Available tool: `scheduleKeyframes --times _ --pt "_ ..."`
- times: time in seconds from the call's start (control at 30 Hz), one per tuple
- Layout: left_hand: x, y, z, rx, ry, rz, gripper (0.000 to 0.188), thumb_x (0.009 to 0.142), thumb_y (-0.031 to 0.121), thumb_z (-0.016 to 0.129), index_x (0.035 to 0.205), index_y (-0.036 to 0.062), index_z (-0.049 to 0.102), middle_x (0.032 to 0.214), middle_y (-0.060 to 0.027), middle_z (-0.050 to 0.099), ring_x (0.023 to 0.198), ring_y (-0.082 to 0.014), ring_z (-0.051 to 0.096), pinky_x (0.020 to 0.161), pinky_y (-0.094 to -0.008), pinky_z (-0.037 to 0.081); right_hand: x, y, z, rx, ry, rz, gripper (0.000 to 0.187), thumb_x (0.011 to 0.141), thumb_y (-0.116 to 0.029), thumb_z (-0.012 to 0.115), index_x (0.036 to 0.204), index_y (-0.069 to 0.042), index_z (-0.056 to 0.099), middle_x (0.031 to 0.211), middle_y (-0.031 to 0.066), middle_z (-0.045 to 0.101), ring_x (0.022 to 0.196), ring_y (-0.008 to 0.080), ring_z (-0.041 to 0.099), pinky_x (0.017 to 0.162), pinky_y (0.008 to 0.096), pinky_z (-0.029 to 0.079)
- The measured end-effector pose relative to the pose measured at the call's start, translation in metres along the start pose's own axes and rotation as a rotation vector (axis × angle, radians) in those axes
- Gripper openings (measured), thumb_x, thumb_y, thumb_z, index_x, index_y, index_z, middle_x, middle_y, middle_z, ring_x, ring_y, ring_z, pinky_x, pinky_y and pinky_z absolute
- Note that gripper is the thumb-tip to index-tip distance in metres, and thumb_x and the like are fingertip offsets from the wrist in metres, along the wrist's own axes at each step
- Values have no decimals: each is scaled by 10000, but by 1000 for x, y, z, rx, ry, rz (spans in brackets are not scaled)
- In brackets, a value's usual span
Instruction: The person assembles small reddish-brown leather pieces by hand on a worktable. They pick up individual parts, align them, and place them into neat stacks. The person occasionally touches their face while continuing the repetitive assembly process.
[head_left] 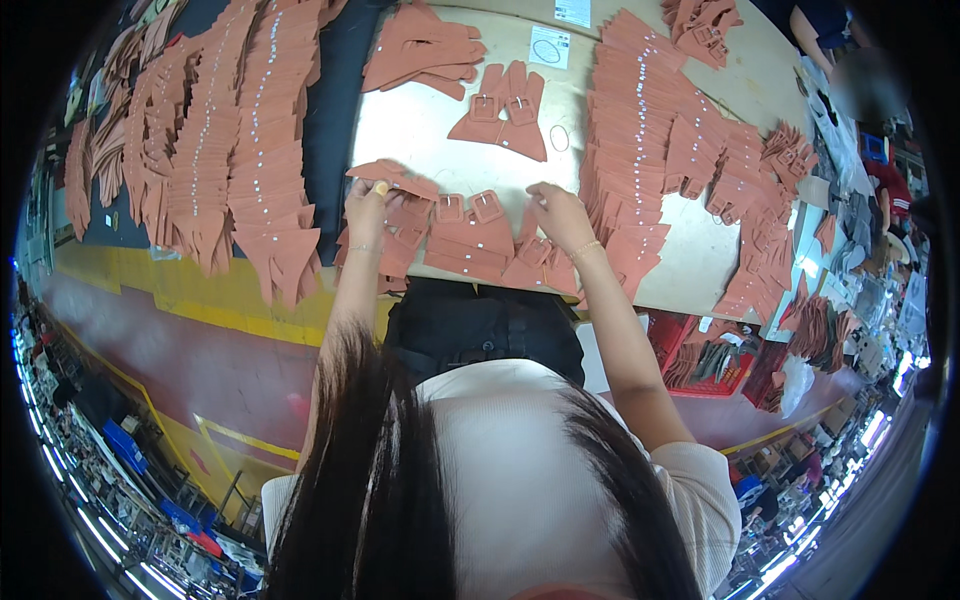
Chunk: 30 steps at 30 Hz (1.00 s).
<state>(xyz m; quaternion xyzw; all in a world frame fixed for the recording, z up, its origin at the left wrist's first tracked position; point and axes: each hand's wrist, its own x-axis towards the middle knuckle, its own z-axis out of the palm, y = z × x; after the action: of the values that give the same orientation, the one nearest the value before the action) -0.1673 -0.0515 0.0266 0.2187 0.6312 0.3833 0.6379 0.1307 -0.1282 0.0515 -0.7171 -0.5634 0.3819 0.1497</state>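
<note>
My left hand [365, 208] is closed on the end of a flat terracotta-coloured cut piece [398, 180], raised a little over the table. A yellow cover sits on one of its fingertips. My right hand [563, 214] hovers to the right with thumb and fingers pinched together; what is between them, if anything, is too small to tell. Between my hands, near the table's front edge, lies a pair of terracotta strap pieces with square buckles [468, 228]. More buckled pieces [540, 256] lie below my right hand, and others [402, 228] beside my left.
Beyond my hands lies another buckled pair [506, 112], with a stack of cut pieces [420, 48] at the back left. Long overlapping rows [265, 140] cover the dark table at left; more rows [630, 130] stand at right. A red crate [715, 365] sits below the right side.
</note>
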Motion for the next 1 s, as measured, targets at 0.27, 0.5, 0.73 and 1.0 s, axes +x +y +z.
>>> scheduleKeyframes --times 0.27,0.5,0.73,1.0 --pt "-19 35 70 -417 -273 47 185 909 112 587 1062 121 483 970 -66 613 854 -206 636 786 -373 562 79 -20 -2 649 -27 156 268 890 -217 640 1081 -28 634 1096 91 652 978 210 631 803 371 519" --pt "9 -12 139 -551 -249 -245 238 964 207 514 1176 105 477 1103 -89 572 1001 -236 577 894 -410 482 96 -26 -49 1116 -99 98 372 881 -171 665 1212 -45 552 1093 26 629 949 91 590 757 264 498" --pt "33 -61 179 -433 -4 -510 315 979 231 467 1257 85 439 1180 -103 490 1016 -239 520 899 -432 444 94 -8 -115 554 133 138 356 867 -137 660 1189 -29 555 991 10 625 901 82 590 734 240 488" --pt "32 -40 199 -303 120 -79 172 929 128 523 1070 45 466 994 -46 516 816 -111 493 758 -268 439 92 -4 -94 931 306 20 407 884 -72 634 1250 -32 461 1127 53 571 952 116 571 771 259 495"
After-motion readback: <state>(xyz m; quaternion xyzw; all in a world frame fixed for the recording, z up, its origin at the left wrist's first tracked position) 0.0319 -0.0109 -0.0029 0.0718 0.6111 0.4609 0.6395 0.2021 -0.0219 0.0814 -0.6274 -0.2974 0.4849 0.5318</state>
